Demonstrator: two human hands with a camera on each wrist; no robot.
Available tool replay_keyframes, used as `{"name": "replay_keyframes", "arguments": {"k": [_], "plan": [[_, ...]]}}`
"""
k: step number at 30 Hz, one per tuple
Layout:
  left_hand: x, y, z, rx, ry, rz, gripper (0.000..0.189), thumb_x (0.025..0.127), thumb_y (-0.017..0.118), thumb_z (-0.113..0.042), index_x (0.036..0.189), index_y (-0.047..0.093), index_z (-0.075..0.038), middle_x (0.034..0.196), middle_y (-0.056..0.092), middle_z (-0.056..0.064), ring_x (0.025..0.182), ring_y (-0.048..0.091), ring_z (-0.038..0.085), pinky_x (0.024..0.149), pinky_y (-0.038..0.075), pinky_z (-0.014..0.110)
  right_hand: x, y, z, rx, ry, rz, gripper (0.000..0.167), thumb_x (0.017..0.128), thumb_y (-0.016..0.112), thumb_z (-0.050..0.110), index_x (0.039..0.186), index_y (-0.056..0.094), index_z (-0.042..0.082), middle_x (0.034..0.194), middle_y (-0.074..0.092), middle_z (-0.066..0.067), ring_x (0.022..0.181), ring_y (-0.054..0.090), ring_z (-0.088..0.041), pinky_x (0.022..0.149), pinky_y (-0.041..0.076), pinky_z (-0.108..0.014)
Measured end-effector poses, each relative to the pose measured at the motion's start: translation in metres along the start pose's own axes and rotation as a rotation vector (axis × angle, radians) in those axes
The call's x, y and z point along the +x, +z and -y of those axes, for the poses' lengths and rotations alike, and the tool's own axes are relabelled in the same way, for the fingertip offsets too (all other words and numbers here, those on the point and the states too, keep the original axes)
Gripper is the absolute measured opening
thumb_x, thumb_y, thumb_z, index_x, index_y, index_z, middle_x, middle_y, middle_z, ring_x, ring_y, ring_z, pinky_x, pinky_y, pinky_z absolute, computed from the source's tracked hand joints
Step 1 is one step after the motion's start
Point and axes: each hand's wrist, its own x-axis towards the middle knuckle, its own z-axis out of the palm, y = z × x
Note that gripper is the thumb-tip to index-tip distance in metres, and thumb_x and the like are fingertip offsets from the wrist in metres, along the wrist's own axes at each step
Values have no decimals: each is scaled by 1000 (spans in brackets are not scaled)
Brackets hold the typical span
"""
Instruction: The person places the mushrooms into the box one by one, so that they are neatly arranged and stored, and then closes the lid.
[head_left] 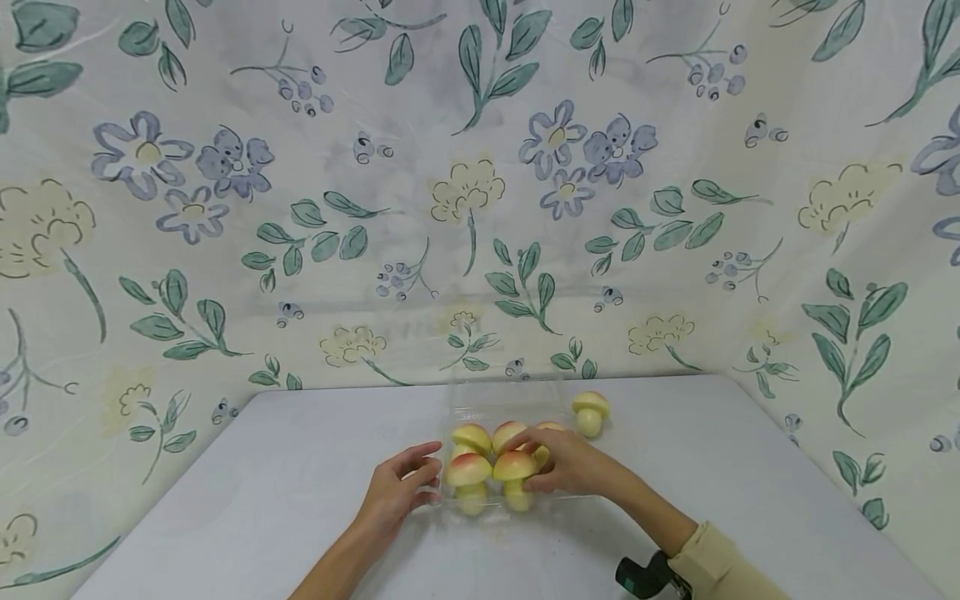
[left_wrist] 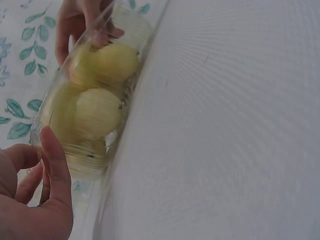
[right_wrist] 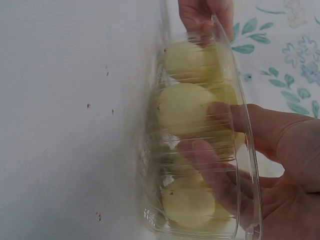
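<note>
A clear plastic clamshell box (head_left: 562,500) holds several mushroom-shaped pieces with yellow stems and red-tinged caps. My right hand (head_left: 566,460) reaches inside from the right and grips the front mushroom (head_left: 514,468) beside the left one (head_left: 470,471). Through the wall in the right wrist view, the thumb and fingers of that hand (right_wrist: 295,160) show close about a pale mushroom (right_wrist: 185,107). At the box's left end, my left hand (head_left: 397,487) has its loosely bent fingers right at the wall. The left wrist view shows a fingertip (left_wrist: 46,135) at the rim.
Another mushroom (head_left: 591,413) stands on the white table (head_left: 315,467), just behind the box's right side. The box's transparent lid (head_left: 502,398) is raised at the back. Floral cloth (head_left: 405,250) hangs behind the table. A black device (head_left: 645,575) is at the right wrist.
</note>
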Motion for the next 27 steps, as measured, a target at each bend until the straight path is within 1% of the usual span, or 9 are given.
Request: {"name": "replay_keyframes", "arguments": {"k": [2,6,8,14,18,23,27], "plan": [[0,0,0,-4,1,1,40,92,65,-6,131,60,0,97,58,4,82,60,18,61,57,24,0,0,0,8,4,10,48,83,79,14,127,62,15,121,62,-9,105,59,-20,75,55,-17],[0,0,0,-11,5,2,39,92,65,-5,131,59,0,97,58,5,81,59,18,61,57,24,-1,-1,0,14,12,16,48,82,79,14,127,62,15,121,62,-8,106,60,-20,76,54,-17],[0,0,1,-10,4,0,39,92,65,-5,131,59,0,97,58,5,81,59,18,61,57,24,-1,-2,0,18,14,16,48,82,79,14,127,62,15,120,61,-8,104,61,-20,75,55,-18],[0,0,1,-1,0,-1,40,92,65,-6,131,59,-1,97,58,4,82,60,18,61,57,24,-1,-4,-2,13,28,20,50,82,80,16,128,61,16,119,62,-10,90,67,-17,74,56,-20],[0,0,1,1,2,1,40,92,65,-6,131,60,-1,97,58,4,82,59,18,62,57,24,-1,-5,-3,31,30,26,50,82,80,17,128,61,15,120,63,-10,94,66,-17,77,58,-22],[0,0,0,0,2,0,39,92,65,-5,130,60,-1,97,58,5,81,59,18,62,57,23,-3,-9,-3,58,43,40,51,82,80,20,128,59,13,122,62,-15,93,68,-21,77,59,-27],[-1,0,-1,6,2,2,38,93,64,-5,131,60,-1,97,58,5,81,59,17,62,57,23,-2,-14,-4,45,46,39,52,83,80,23,128,58,10,123,63,-19,93,70,-24,76,60,-29]]}}
